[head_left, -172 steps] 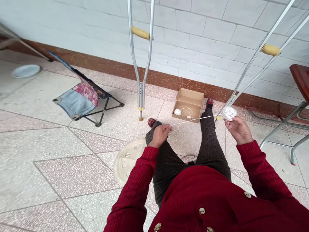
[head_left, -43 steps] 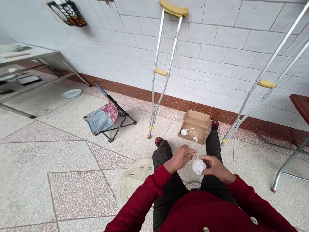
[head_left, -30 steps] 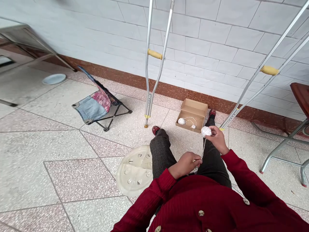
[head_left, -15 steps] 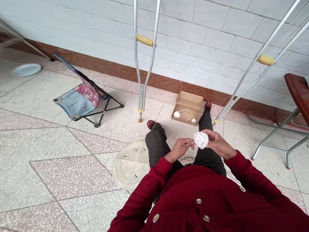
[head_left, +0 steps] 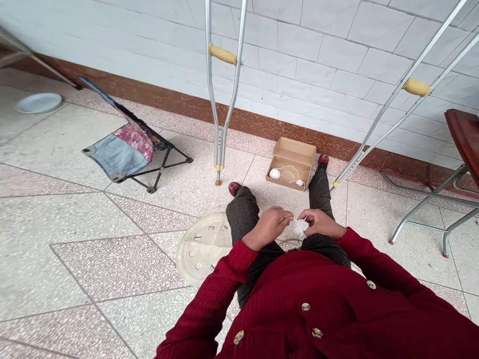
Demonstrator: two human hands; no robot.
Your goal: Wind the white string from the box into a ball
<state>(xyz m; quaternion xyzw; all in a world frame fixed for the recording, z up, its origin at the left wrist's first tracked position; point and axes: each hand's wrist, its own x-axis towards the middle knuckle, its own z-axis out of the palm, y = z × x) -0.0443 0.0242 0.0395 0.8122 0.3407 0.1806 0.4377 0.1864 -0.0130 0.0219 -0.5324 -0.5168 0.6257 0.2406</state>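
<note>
Yarn ball (head_left: 300,229) lower, cardbd box (head_left: 294,152) fwd

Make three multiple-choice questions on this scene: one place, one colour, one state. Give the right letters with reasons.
1. The right hand holds a white string tuft. Where is the other ball?
A. on the seat
B. in the cardboard box
C. on the plastic lid

2. What colour are the crutch handgrips?
A. red
B. black
C. yellow

3. How is the box?
A. taped shut
B. open
C. upside down

1 B: it lies inside.
2 C: both grips look yellow.
3 B: its lid stands up.
</note>
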